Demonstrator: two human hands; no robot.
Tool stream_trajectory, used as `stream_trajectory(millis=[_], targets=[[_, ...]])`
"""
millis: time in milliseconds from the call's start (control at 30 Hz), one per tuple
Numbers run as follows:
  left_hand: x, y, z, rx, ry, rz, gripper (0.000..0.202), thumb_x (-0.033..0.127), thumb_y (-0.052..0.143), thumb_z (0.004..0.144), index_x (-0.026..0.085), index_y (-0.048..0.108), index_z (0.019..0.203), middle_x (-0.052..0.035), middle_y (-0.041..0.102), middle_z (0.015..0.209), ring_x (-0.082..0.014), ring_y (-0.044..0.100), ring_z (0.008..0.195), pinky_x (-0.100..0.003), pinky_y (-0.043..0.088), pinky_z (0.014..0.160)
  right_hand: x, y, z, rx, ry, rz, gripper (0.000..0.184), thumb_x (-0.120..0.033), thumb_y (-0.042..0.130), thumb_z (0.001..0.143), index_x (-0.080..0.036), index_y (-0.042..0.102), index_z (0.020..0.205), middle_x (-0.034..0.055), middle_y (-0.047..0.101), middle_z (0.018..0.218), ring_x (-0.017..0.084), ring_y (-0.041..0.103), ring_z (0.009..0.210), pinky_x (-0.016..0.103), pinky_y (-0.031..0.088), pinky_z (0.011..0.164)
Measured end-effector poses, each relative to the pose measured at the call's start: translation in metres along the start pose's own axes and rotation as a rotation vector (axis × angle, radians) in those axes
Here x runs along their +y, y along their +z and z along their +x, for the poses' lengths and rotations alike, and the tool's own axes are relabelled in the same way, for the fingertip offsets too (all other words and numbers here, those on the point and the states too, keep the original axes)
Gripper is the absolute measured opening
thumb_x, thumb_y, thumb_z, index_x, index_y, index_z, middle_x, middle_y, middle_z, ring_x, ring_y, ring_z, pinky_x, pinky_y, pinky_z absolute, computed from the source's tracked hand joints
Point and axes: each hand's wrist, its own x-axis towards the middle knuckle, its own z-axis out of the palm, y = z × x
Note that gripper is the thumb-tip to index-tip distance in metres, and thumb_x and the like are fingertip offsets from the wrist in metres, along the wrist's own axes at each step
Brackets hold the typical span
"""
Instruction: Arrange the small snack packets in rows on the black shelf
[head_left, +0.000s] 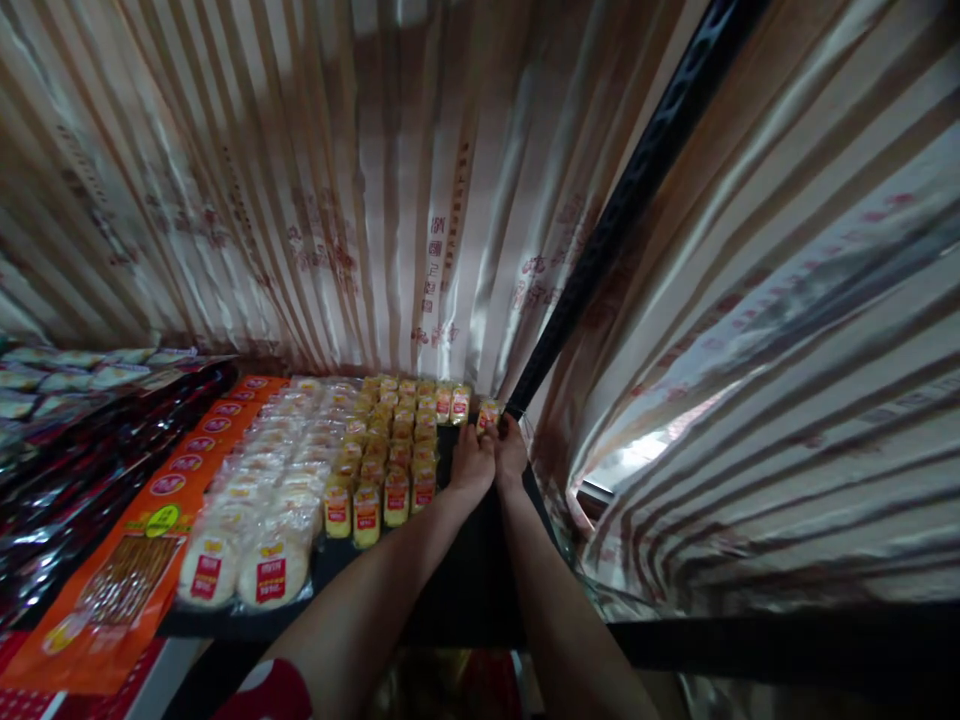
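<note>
At the back right corner of the dark shelf point(465, 590), my left hand point(472, 458) and my right hand point(511, 452) are close together. Their fingers are closed around the lower sides of a small yellow snack packet point(488, 412) with a red label, which stands upright. My fingertips are partly hidden by the backs of my hands. Just left of it, two similar yellow packets point(451, 402) stand at the back of a row. Further left, several rows of yellow packets point(381, 460) run from the front of the shelf to the back.
Clear-wrapped round white cakes point(271, 575) with red labels line up left of the yellow packets. Beyond them lie an orange packet strip point(142, 540) and dark shiny packets point(97, 470). A black metal post point(600, 235) slants up beside my right hand, before a striped curtain point(360, 180).
</note>
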Motion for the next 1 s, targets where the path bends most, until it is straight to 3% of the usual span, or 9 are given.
stream_trajectory(millis=[333,533,700,867,1000], targets=[[-0.002,0.003,0.019,0.065,-0.030,0.028,0.049,0.027,0.036,0.086,0.010,0.037,0.132,-0.0135,0.031,0.144,-0.0227,0.025,0.135,-0.033,0.017,0.111,-0.008,0.015,0.019,-0.067,-0.057,-0.005,0.036,-0.038,0.045,0.081,-0.022,0.055,0.111,0.0049,0.067,0.094,0.018,0.062,0.082,0.029,0.046,0.071],[0.005,-0.004,0.013,0.062,-0.027,-0.003,0.048,0.025,0.035,0.087,0.008,0.040,0.131,-0.0148,0.035,0.142,-0.0232,0.029,0.133,-0.034,0.018,0.111,-0.007,0.014,0.023,-0.035,-0.087,-0.008,0.036,-0.036,0.044,0.081,-0.019,0.056,0.110,0.0063,0.068,0.093,0.018,0.062,0.083,0.029,0.046,0.074],[0.016,-0.008,0.009,0.168,0.020,0.028,0.048,0.022,0.034,0.087,0.010,0.039,0.133,-0.0113,0.032,0.145,-0.0213,0.026,0.134,-0.032,0.015,0.112,-0.011,0.016,0.021,-0.060,-0.088,-0.003,0.035,-0.034,0.042,0.083,-0.019,0.056,0.110,0.0069,0.067,0.096,0.018,0.062,0.082,0.028,0.046,0.072],[0.014,-0.008,0.016,0.064,-0.046,-0.022,0.047,0.024,0.035,0.087,0.007,0.042,0.130,-0.0156,0.035,0.142,-0.0263,0.034,0.130,-0.034,0.022,0.109,-0.009,0.019,0.021,-0.096,-0.112,-0.049,0.034,-0.035,0.044,0.083,-0.020,0.056,0.110,0.0070,0.067,0.097,0.018,0.062,0.083,0.028,0.045,0.072],[0.013,-0.007,0.016,0.062,-0.062,-0.014,0.046,0.024,0.035,0.088,0.009,0.041,0.130,-0.0161,0.035,0.142,-0.0268,0.037,0.128,-0.035,0.026,0.106,0.000,0.024,0.025,-0.103,-0.168,-0.019,0.036,-0.036,0.044,0.082,-0.016,0.058,0.108,0.0090,0.067,0.095,0.018,0.060,0.085,0.028,0.045,0.074]])
